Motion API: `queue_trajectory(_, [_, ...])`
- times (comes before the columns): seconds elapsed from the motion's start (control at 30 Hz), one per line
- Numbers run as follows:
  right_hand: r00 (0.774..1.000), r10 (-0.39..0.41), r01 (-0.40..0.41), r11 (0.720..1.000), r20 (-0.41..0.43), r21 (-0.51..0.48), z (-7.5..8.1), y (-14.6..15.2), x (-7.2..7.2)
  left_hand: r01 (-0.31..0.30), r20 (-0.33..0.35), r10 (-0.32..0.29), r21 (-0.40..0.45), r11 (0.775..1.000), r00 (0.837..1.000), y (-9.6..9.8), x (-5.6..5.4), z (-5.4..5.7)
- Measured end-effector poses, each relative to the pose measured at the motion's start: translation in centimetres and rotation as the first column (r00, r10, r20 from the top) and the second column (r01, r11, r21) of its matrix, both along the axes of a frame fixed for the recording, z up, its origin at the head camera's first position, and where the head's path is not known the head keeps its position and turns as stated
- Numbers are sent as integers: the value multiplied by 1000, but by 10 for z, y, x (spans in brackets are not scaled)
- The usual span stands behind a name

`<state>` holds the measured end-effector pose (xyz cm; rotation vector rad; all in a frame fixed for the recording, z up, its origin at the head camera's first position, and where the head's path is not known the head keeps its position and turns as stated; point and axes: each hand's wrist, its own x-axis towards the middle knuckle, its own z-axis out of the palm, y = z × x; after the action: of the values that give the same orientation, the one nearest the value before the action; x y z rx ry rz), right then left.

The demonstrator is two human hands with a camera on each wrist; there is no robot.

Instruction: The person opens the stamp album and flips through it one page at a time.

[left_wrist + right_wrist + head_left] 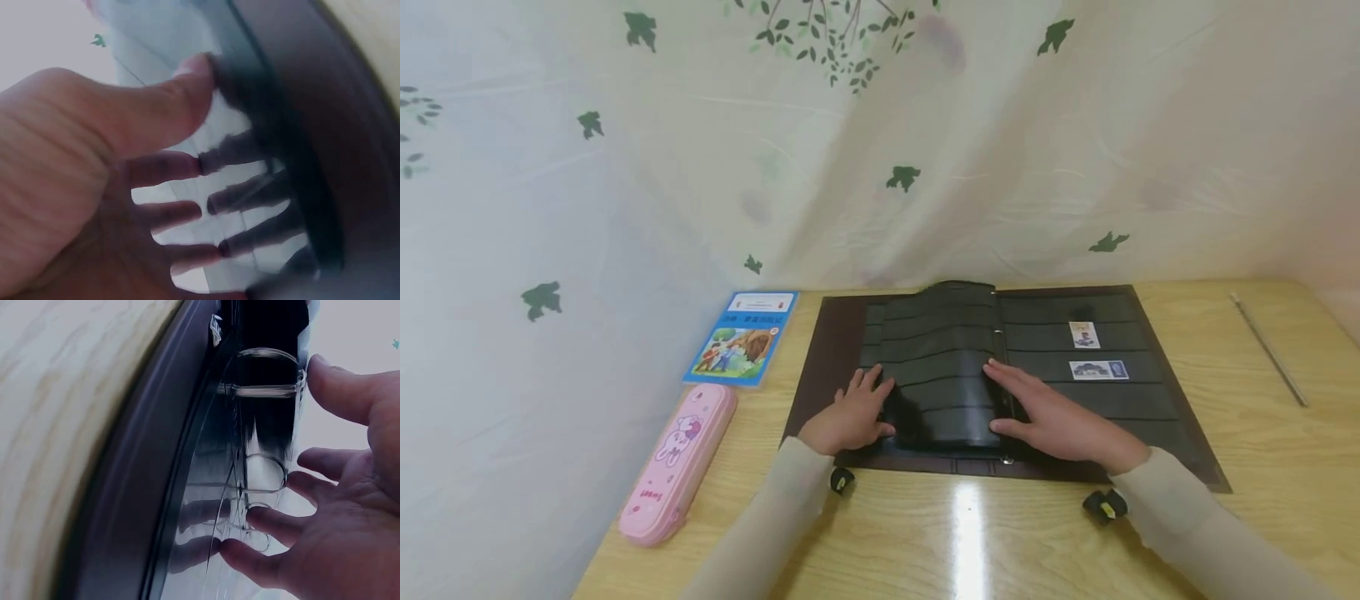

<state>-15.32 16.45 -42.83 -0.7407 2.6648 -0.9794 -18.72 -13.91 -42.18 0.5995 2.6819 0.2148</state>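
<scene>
A ring-bound stamp album (823,350) with a dark brown cover lies spread on the table, its glossy black pocket pages (943,383) bulging upward on the left side. My left hand (853,412) rests with spread, straight fingers at the outer edge of those pages; its reflection shows on the glossy sheet in the left wrist view. My right hand (1060,417) touches the pages near the spine with extended fingers, close to the metal rings (269,390). On the right page two stamps, an upright one (1084,335) and a wide one (1099,370), sit in pocket strips.
Left of the album lie a blue picture booklet (741,337) and a pink pencil case (677,467) with a rabbit print. A thin metal rod, perhaps tweezers (1270,350), lies at the far right. A pale curtain with leaf prints (1000,167) hangs behind the wooden table (910,533).
</scene>
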Motion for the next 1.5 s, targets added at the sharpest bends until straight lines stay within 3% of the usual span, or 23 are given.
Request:
queue_trajectory(0.23, [1000,-4,4,998,-1,56,-1,-6,2,35,-20,-35,22,999,999,-11,0,-2])
queue_trajectory(0.43, [1000,0,0,999,14,43,-2,-6,1,-14,-75,15,20,1000,997,-18,2,2])
queue_trajectory(0.67, [1000,-1,1,1000,26,-12,-2,-1,-1,-38,-40,39,17,999,998,-24,2,2])
queue_trajectory(0.97, [993,-116,116,993,-36,-3,5,32,0,-29,-20,29,16,999,999,-27,1,0])
queue_trajectory(1.1, [978,-191,200,974,-84,104,6,63,4,-30,-29,30,8,1000,999,-26,1,-2])
queue_trajectory(1.27, [955,-250,287,918,-161,273,-8,99,7,-29,-40,29,-1,1000,999,-25,4,1])
queue_trajectory(1.33, [952,-263,301,902,-159,310,-12,110,8,-32,-41,32,-7,999,999,-24,5,2])
queue_trajectory(1.5, [946,-309,323,894,-96,311,-17,123,11,-37,-41,36,-8,999,999,-23,6,3])
